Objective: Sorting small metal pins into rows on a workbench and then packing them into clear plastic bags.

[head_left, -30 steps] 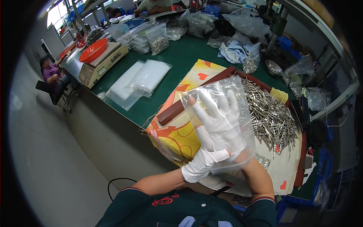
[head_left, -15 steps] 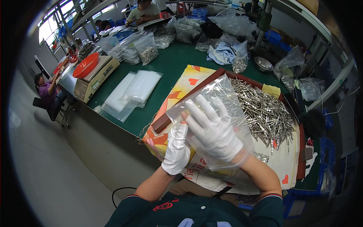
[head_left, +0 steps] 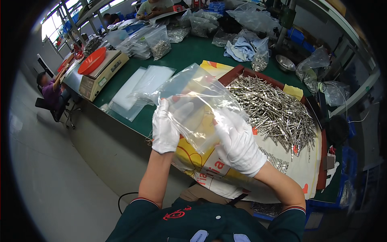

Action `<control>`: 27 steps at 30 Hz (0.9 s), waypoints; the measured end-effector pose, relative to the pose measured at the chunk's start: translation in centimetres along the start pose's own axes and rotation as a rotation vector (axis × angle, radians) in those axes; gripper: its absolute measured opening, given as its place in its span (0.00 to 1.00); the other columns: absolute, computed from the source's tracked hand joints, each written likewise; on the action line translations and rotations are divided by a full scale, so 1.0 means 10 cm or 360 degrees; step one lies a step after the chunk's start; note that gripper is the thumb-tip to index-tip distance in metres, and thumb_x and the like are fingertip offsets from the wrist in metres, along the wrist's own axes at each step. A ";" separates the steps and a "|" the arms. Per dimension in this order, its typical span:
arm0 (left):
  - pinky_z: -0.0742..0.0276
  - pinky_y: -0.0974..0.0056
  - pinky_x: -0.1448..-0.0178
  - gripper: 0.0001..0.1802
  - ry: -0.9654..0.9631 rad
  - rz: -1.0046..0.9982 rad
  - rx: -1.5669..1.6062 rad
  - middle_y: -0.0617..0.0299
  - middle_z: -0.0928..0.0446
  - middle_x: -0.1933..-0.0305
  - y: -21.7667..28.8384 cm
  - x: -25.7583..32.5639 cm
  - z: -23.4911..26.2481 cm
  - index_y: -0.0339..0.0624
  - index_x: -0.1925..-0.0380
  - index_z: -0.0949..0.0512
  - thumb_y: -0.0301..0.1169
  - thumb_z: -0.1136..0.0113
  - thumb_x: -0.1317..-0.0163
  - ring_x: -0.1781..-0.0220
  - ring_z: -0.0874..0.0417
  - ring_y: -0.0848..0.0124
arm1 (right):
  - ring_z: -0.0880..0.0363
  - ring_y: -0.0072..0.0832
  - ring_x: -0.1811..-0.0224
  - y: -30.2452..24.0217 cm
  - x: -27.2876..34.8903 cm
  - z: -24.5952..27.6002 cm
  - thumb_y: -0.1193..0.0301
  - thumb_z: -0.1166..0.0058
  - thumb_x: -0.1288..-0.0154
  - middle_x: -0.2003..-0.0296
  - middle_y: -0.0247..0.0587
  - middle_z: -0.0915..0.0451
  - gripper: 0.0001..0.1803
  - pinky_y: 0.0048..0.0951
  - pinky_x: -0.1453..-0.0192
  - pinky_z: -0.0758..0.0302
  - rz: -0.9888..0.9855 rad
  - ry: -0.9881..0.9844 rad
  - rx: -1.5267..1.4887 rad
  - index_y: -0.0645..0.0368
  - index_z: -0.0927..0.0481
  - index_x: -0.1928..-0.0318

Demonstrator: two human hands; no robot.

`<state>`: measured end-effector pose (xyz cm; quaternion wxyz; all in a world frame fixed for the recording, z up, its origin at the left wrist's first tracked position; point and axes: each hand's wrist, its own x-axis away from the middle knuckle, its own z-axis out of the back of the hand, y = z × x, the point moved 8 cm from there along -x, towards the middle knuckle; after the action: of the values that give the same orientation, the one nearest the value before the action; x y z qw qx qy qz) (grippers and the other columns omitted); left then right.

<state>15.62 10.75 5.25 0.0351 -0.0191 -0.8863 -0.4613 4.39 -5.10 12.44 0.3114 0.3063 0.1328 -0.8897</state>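
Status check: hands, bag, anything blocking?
Left hand and right hand, both gloved, grip the clear plastic bag, held up open and empty. Pile of metal pins beneath on the tray. Nothing between.

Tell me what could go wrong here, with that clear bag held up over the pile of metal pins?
The clear bag is thin and held only at its lower edge by the left hand and right hand, so it might slip from the gloves. The metal pins look pointed and could pierce the bag. The pile reaches close to the tray rim, so pins may spill onto the green table.
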 end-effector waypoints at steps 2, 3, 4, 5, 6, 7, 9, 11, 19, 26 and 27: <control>0.24 0.51 0.40 0.24 0.0160 -0.0049 0.0087 0.44 0.25 0.44 0.08 -0.08 0.17 0.35 0.47 0.33 0.46 0.66 0.24 0.42 0.22 0.54 | 0.25 0.45 0.48 -0.02 0.13 0.08 0.76 0.41 0.52 0.49 0.51 0.25 0.28 0.46 0.44 0.27 0.0186 0.0250 -0.0088 0.66 0.27 0.46; 0.24 0.50 0.39 0.24 0.0169 -0.0043 0.0100 0.44 0.25 0.44 0.12 -0.08 0.16 0.35 0.48 0.33 0.46 0.66 0.24 0.42 0.23 0.54 | 0.23 0.41 0.52 0.07 0.25 0.07 0.76 0.39 0.54 0.51 0.45 0.24 0.31 0.44 0.48 0.26 0.0188 0.0331 -0.0009 0.63 0.29 0.44; 0.25 0.50 0.39 0.23 0.0189 -0.0040 0.0109 0.45 0.25 0.44 0.17 -0.04 0.18 0.36 0.48 0.32 0.46 0.66 0.23 0.41 0.23 0.54 | 0.24 0.41 0.51 0.13 0.23 0.15 0.75 0.37 0.56 0.50 0.46 0.25 0.35 0.43 0.47 0.26 0.0056 0.0387 -0.0025 0.62 0.31 0.42; 0.25 0.50 0.38 0.23 0.0159 -0.0058 0.0093 0.44 0.25 0.43 0.17 -0.07 0.24 0.36 0.49 0.32 0.45 0.66 0.23 0.42 0.22 0.53 | 0.25 0.42 0.49 0.20 0.17 0.23 0.74 0.36 0.58 0.48 0.46 0.26 0.39 0.43 0.46 0.27 -0.0078 0.0442 -0.0042 0.61 0.33 0.40; 0.25 0.50 0.38 0.23 0.0171 -0.0056 0.0090 0.44 0.25 0.43 0.18 -0.05 0.24 0.36 0.49 0.32 0.45 0.66 0.23 0.42 0.22 0.53 | 0.27 0.44 0.46 0.27 0.11 0.23 0.72 0.34 0.60 0.43 0.48 0.29 0.48 0.44 0.45 0.30 -0.0167 0.0476 0.0011 0.60 0.39 0.35; 0.24 0.50 0.38 0.22 0.0183 -0.0030 0.0092 0.44 0.25 0.44 0.17 -0.04 0.22 0.36 0.49 0.32 0.45 0.66 0.23 0.43 0.22 0.54 | 0.28 0.45 0.45 0.32 0.05 0.19 0.72 0.33 0.60 0.42 0.48 0.30 0.50 0.45 0.45 0.31 -0.0255 0.0426 -0.0028 0.60 0.42 0.33; 0.23 0.53 0.40 0.22 0.0173 0.0014 0.0131 0.45 0.24 0.45 0.12 -0.06 0.24 0.35 0.48 0.32 0.44 0.64 0.24 0.47 0.19 0.55 | 0.27 0.46 0.47 0.38 -0.01 0.07 0.71 0.34 0.59 0.41 0.48 0.30 0.52 0.43 0.47 0.30 -0.0391 0.0355 -0.0058 0.61 0.44 0.30; 0.22 0.53 0.41 0.23 0.0089 0.0032 0.0058 0.45 0.23 0.46 0.10 -0.07 0.23 0.35 0.47 0.32 0.44 0.63 0.24 0.48 0.18 0.56 | 0.26 0.42 0.49 0.40 -0.06 -0.09 0.71 0.34 0.57 0.44 0.48 0.28 0.49 0.40 0.47 0.30 -0.0368 0.0268 -0.0154 0.62 0.40 0.31; 0.29 0.60 0.35 0.64 -0.0235 -0.0442 -0.0380 0.42 0.47 0.27 0.31 0.10 -0.07 0.34 0.27 0.65 0.49 0.27 0.47 0.31 0.33 0.58 | 0.24 0.40 0.84 0.78 -0.34 -0.17 0.74 0.44 0.43 0.85 0.41 0.25 0.04 0.38 0.78 0.30 -0.0534 0.0546 0.0074 0.55 0.20 0.66; 0.39 0.47 0.30 0.44 -0.0001 -0.1557 -0.2172 0.39 0.38 0.32 0.36 0.25 -0.47 0.33 0.36 0.37 0.32 0.32 0.56 0.34 0.32 0.46 | 0.21 0.41 0.83 0.72 -0.62 -0.29 0.71 0.46 0.42 0.86 0.43 0.24 0.02 0.39 0.77 0.27 -0.0582 0.0433 0.0241 0.54 0.22 0.70; 0.38 0.46 0.31 0.38 0.0021 -0.1636 -0.2303 0.42 0.35 0.34 0.33 0.20 -0.43 0.35 0.38 0.33 0.28 0.36 0.54 0.35 0.30 0.48 | 0.21 0.41 0.83 0.72 -0.65 -0.34 0.71 0.46 0.41 0.86 0.43 0.24 0.03 0.40 0.77 0.26 -0.0590 0.0348 0.0270 0.54 0.23 0.70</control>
<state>14.00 9.13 10.62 -0.1919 0.3664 -0.2764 -0.8675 14.54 -6.13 13.60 0.0995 0.3962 0.1446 -0.9012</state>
